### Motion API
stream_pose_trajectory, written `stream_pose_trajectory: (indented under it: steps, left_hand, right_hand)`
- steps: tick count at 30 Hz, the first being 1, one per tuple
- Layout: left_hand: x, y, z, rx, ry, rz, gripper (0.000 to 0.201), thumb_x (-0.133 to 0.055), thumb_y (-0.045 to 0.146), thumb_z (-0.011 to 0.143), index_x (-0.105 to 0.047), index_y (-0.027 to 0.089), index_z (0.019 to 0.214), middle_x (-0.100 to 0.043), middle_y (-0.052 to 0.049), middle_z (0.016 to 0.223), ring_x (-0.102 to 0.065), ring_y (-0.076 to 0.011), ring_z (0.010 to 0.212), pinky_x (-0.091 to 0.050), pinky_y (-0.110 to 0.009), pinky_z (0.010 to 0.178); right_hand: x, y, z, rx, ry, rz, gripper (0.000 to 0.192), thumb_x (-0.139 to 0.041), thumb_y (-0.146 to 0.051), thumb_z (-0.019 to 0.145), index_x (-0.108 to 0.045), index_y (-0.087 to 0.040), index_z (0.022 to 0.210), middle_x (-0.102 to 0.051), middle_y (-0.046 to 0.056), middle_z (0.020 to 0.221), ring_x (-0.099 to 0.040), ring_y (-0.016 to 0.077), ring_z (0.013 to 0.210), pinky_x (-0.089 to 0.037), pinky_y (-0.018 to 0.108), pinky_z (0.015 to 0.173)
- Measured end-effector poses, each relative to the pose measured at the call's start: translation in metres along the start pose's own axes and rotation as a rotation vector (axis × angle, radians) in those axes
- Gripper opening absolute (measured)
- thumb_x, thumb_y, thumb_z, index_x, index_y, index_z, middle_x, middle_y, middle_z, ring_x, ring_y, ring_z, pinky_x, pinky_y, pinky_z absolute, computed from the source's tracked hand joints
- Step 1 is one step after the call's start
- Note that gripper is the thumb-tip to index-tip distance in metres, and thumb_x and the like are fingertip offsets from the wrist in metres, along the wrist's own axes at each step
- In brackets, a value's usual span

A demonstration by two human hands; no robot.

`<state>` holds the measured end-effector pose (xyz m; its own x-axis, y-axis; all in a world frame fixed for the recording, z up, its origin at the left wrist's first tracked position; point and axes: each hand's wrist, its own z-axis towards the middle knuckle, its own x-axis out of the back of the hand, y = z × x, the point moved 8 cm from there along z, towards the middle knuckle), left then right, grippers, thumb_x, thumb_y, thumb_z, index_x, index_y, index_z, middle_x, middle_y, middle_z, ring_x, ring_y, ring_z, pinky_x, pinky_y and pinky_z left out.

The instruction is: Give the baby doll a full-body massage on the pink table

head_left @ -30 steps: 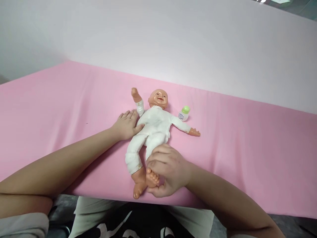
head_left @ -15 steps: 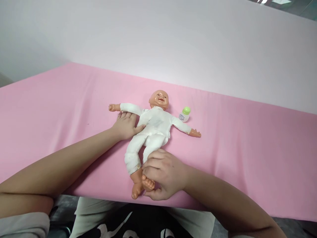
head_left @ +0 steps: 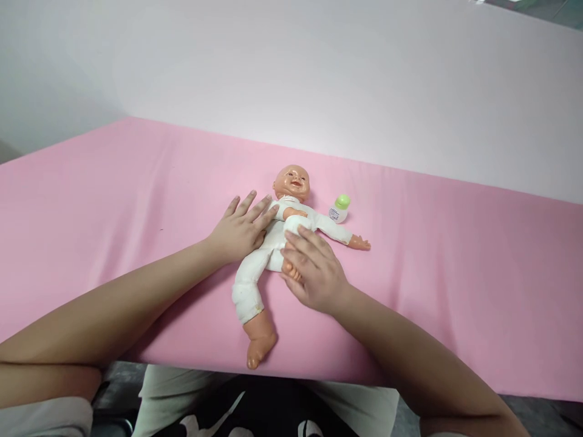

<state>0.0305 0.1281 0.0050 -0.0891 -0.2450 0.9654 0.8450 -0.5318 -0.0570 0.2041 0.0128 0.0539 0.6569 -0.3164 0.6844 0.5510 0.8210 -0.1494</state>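
Observation:
A baby doll (head_left: 248,291) with a white cloth body lies on its back, its head away from me. My left hand (head_left: 243,230) rests flat with fingers spread over the doll's arm on that side, which is folded across the chest; the doll's small hand (head_left: 295,212) shows past my fingers. My right hand (head_left: 316,267) is wrapped round the other leg, which is bent up so the white knee (head_left: 298,223) is over the belly. Toes of the raised foot (head_left: 291,270) peek out under my fingers. The other leg lies stretched toward me.
A small clear bottle with a green cap (head_left: 339,208) stands beside the doll's outstretched arm. Pink cloth (head_left: 455,273) covers the table, with a pale wall (head_left: 291,79) behind it. The table's near edge runs just beyond my lap.
My right hand has lifted the doll's leg from the table's near side and folded it up to the belly. My left hand has brought the doll's arm in across the chest.

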Motion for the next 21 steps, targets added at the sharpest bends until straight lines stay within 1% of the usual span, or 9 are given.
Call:
stream_pose_trajectory:
  steps: [2, 4, 7, 10, 14, 15, 17, 19, 21]
  left_hand:
    - [-0.001, 0.001, 0.001, -0.016, -0.005, -0.002, 0.072, -0.045, 0.03, 0.104, -0.03, 0.029, 0.174, -0.02, -0.004, 0.183, -0.002, -0.0376, 0.17, -0.006, -0.064, 0.135]
    - [-0.002, 0.0, 0.002, -0.021, -0.001, -0.012, 0.072, -0.043, 0.031, 0.104, -0.029, 0.027, 0.175, -0.022, -0.005, 0.182, -0.004, -0.0376, 0.17, -0.007, -0.064, 0.135]
    - [-0.006, -0.003, 0.002, -0.01, -0.007, -0.039, 0.074, -0.042, 0.034, 0.104, -0.027, 0.022, 0.175, -0.022, -0.008, 0.182, -0.006, -0.0389, 0.17, -0.009, -0.063, 0.135]
    - [-0.012, -0.01, 0.001, 0.056, -0.033, -0.058, 0.078, -0.038, 0.042, 0.106, -0.02, 0.014, 0.176, -0.018, -0.013, 0.182, -0.01, -0.041, 0.169, -0.012, -0.062, 0.135]
    - [-0.023, -0.025, 0.0, 0.21, -0.119, -0.072, 0.091, -0.032, 0.059, 0.106, -0.013, 0.001, 0.174, -0.02, -0.024, 0.18, -0.017, -0.046, 0.167, -0.017, -0.063, 0.133]
    - [-0.026, -0.029, 0.0, 0.24, -0.145, -0.075, 0.094, -0.03, 0.062, 0.106, -0.015, -0.001, 0.173, -0.022, -0.026, 0.178, -0.018, -0.0474, 0.166, -0.018, -0.063, 0.132]
    - [-0.03, -0.034, 0.0, 0.274, -0.189, -0.081, 0.095, -0.026, 0.067, 0.105, -0.027, -0.002, 0.169, -0.03, -0.029, 0.175, -0.024, -0.0488, 0.164, -0.022, -0.063, 0.13]
    - [-0.032, -0.037, 0.001, 0.273, -0.21, -0.097, 0.091, -0.024, 0.07, 0.104, -0.042, 0.002, 0.162, -0.042, -0.029, 0.169, -0.035, -0.0475, 0.159, -0.029, -0.06, 0.127]
    - [-0.033, -0.038, 0.001, 0.267, -0.229, -0.135, 0.089, -0.023, 0.073, 0.103, -0.052, 0.006, 0.154, -0.052, -0.028, 0.161, -0.046, -0.0462, 0.152, -0.035, -0.058, 0.123]
  right_hand:
    - [-0.004, 0.018, 0.002, -0.087, -0.004, 0.043, 0.039, -0.067, -0.028, 0.098, -0.062, -0.022, 0.136, -0.063, 0.015, 0.154, -0.048, 0.0352, 0.156, -0.047, 0.06, 0.123]
    - [-0.005, 0.03, 0.003, -0.137, 0.002, 0.095, 0.041, -0.068, -0.031, 0.098, -0.061, -0.021, 0.136, -0.062, 0.017, 0.155, -0.049, 0.0354, 0.155, -0.048, 0.061, 0.122]
    - [-0.002, 0.033, 0.003, -0.14, 0.025, 0.109, 0.041, -0.069, -0.031, 0.097, -0.06, -0.022, 0.136, -0.064, 0.017, 0.152, -0.051, 0.0351, 0.153, -0.049, 0.06, 0.121]
    - [0.006, 0.019, 0.002, -0.059, 0.049, 0.066, 0.041, -0.072, -0.031, 0.094, -0.063, -0.023, 0.133, -0.07, 0.014, 0.145, -0.056, 0.0356, 0.148, -0.048, 0.058, 0.119]
    - [0.016, -0.015, 0.001, 0.112, 0.055, 0.11, 0.042, -0.078, -0.045, 0.089, -0.066, -0.023, 0.123, -0.077, 0.011, 0.129, -0.068, 0.0339, 0.127, -0.052, 0.052, 0.106]
    - [0.016, -0.023, 0.0, 0.148, 0.042, 0.149, 0.042, -0.078, -0.05, 0.088, -0.067, -0.023, 0.118, -0.079, 0.01, 0.123, -0.07, 0.0327, 0.119, -0.053, 0.051, 0.101]
    - [0.011, -0.038, -0.003, 0.21, -0.011, 0.246, 0.043, -0.076, -0.058, 0.087, -0.066, -0.022, 0.107, -0.08, 0.008, 0.108, -0.071, 0.0287, 0.104, -0.053, 0.046, 0.091]
    - [0.001, -0.048, -0.008, 0.256, -0.095, 0.334, 0.042, -0.073, -0.061, 0.088, -0.064, -0.021, 0.097, -0.077, 0.006, 0.095, -0.068, 0.0238, 0.09, -0.052, 0.042, 0.084]
    - [-0.014, -0.054, -0.014, 0.269, -0.215, 0.372, 0.039, -0.07, -0.059, 0.089, -0.061, -0.021, 0.09, -0.073, 0.003, 0.086, -0.065, 0.0205, 0.083, -0.051, 0.04, 0.081]
